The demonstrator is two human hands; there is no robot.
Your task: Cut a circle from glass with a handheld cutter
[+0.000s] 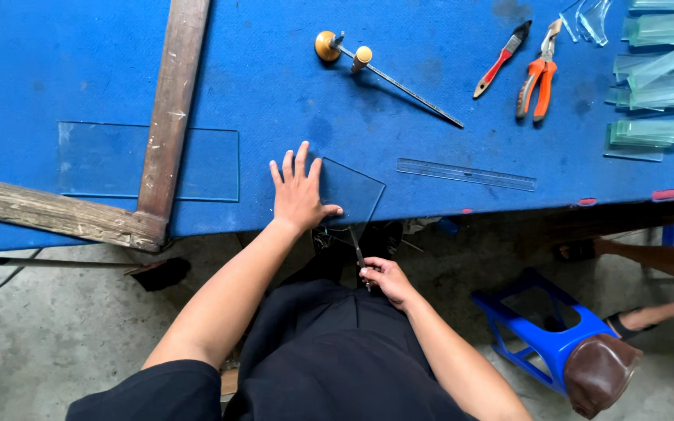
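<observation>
My left hand [298, 193] lies flat, fingers spread, on the blue table [399, 117], pressing the left side of a small clear glass pane [352, 191] that overhangs the near table edge. My right hand [384, 279] is below the edge, closed around a thin dark glass-cutter tool [357, 251] whose tip points up toward the pane's overhanging corner.
A wooden L-shaped square [167, 109] lies over a larger glass sheet [204, 164] at left. A circle cutter with wooden knobs [368, 66], a clear ruler [466, 175], red-handled tool [499, 62], orange pliers [538, 78] and stacked glass strips [661, 86] sit further back. Blue stool [548, 335] and another person's legs [657, 261] at right.
</observation>
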